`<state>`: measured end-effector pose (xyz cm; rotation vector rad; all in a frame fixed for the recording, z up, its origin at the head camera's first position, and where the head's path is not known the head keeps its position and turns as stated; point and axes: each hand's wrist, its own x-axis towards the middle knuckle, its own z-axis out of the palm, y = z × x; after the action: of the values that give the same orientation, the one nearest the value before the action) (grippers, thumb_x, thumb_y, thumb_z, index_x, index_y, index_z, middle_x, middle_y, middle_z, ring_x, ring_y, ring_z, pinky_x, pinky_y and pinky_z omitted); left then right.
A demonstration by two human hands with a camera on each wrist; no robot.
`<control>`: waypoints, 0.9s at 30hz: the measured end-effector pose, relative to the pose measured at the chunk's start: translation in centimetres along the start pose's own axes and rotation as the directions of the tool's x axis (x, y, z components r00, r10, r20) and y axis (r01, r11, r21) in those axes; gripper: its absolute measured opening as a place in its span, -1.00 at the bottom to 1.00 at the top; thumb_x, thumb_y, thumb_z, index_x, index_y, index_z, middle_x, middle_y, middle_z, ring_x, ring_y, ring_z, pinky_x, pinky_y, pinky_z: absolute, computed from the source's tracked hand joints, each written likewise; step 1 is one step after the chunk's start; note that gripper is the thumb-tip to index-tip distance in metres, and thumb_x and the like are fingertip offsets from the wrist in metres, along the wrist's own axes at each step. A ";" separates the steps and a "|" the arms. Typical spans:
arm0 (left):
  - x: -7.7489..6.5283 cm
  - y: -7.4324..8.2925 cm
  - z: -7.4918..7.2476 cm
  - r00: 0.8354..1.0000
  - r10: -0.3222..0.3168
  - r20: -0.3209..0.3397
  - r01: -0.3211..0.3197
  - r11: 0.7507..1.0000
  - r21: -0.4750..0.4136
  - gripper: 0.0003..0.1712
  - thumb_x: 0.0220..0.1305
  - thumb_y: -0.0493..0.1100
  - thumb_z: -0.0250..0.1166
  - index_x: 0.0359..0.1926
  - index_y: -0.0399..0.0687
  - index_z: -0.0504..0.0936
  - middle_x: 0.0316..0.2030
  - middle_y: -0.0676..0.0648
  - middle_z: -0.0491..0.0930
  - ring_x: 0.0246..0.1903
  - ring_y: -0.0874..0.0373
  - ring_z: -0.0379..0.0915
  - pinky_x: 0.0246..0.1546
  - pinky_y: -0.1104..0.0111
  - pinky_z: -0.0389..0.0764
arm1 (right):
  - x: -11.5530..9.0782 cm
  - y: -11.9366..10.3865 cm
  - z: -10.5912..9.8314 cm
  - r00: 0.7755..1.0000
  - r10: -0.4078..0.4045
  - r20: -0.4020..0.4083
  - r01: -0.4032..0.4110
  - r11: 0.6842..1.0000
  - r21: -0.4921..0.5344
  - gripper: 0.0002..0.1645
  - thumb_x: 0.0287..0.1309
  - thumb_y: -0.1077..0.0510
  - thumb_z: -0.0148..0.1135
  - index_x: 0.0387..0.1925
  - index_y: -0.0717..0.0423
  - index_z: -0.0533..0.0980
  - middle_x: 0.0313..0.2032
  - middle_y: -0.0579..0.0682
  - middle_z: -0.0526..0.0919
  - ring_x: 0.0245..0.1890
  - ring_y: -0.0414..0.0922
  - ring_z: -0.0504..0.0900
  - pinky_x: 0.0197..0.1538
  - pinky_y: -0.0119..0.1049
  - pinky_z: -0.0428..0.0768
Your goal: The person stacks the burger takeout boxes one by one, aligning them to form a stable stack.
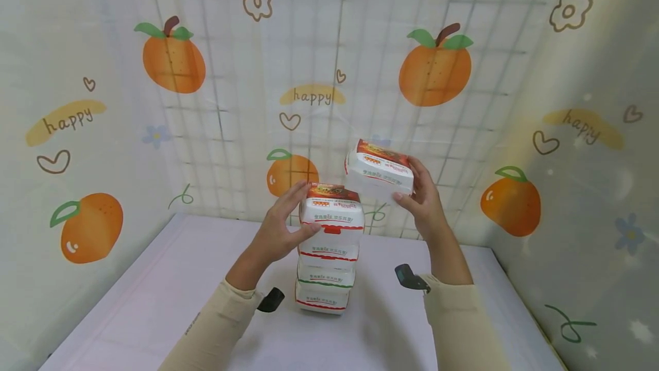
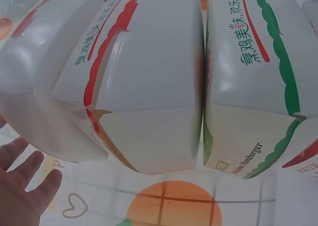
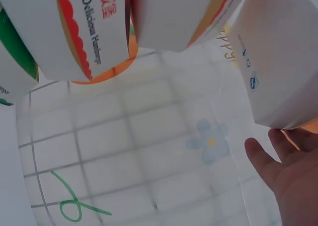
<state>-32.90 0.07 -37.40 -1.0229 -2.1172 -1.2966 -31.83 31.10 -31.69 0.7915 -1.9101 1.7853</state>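
Several white paper hamburger boxes stand in one upright stack on the table. The top hamburger box has a burger picture on its lid and a red scalloped edge. Lower down is a green-edged hamburger box. My left hand holds the top box at its left side, thumb on the front and fingers toward the back. Up and to the right of the stack, my right hand grips another hamburger box by its right end, slightly tilted and apart from the stack. That lifted box shows its plain underside in the right wrist view.
The pale table carries the stack near its middle. Behind and at both sides hangs a white curtain printed with oranges, hearts and flowers, a wire grid showing through. A dark wrist camera sits by the right cuff, another by the left.
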 end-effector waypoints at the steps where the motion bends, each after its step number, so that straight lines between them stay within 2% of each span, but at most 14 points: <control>1: 0.0 0.1 0.0 1.000 0.003 -0.003 -0.003 1.000 -0.001 -0.10 0.22 0.28 0.27 0.48 0.11 0.20 0.46 0.11 0.10 0.41 0.13 -0.02 0.20 -0.20 0.24 | 0.1 0.0 0.2 1.000 0.004 0.002 -0.003 1.000 -0.004 -0.09 0.14 0.37 0.19 0.48 0.00 0.07 0.40 0.12 0.16 0.16 0.06 0.37 0.05 -0.32 0.56; 4: 0.1 0.2 -0.1 1.000 0.010 -0.011 -0.010 1.000 -0.003 -0.10 0.21 0.28 0.27 0.48 0.09 0.21 0.46 0.17 0.07 0.42 0.15 -0.04 0.22 -0.19 0.21 | 0.2 0.0 0.6 1.000 0.014 0.011 -0.014 1.000 -0.021 -0.08 0.15 0.35 0.21 0.48 -0.02 0.06 0.41 0.10 0.15 0.18 0.06 0.36 0.05 -0.32 0.56; 13: 0.1 0.1 -0.2 1.000 0.020 -0.022 -0.020 1.000 -0.007 -0.10 0.21 0.26 0.28 0.48 0.07 0.21 0.46 0.15 0.07 0.42 0.14 -0.04 0.24 -0.18 0.19 | 0.5 0.1 1.6 0.999 0.027 0.032 -0.026 0.999 -0.029 -0.05 0.15 0.31 0.26 0.49 -0.08 0.05 0.41 0.01 0.17 0.19 0.11 0.36 0.06 -0.24 0.56; 21: 0.1 0.4 -0.1 1.000 0.001 -0.022 -0.001 1.000 -0.016 -0.07 0.20 0.25 0.29 0.51 0.27 0.10 0.46 0.08 0.09 0.42 0.19 -0.04 0.25 -0.13 0.21 | 0.6 0.1 2.3 0.997 0.027 0.066 -0.026 0.999 -0.028 -0.03 0.15 0.30 0.25 0.50 -0.02 0.00 0.43 0.12 0.12 0.18 0.10 0.36 0.07 -0.26 0.56; 27: 0.2 0.3 0.0 1.000 -0.017 -0.013 0.016 0.999 -0.046 -0.02 0.19 0.26 0.30 0.52 0.35 -0.01 0.47 0.04 0.08 0.41 0.19 -0.03 0.25 -0.12 0.22 | 0.7 0.0 3.0 0.995 0.037 0.089 -0.034 0.999 -0.035 0.00 0.14 0.27 0.26 0.51 -0.04 -0.03 0.44 0.08 0.12 0.20 0.12 0.34 0.08 -0.23 0.56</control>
<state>-32.79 0.25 -37.08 -1.0142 -2.0988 -1.3622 -32.09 28.03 -31.50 0.8438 -2.0174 1.7614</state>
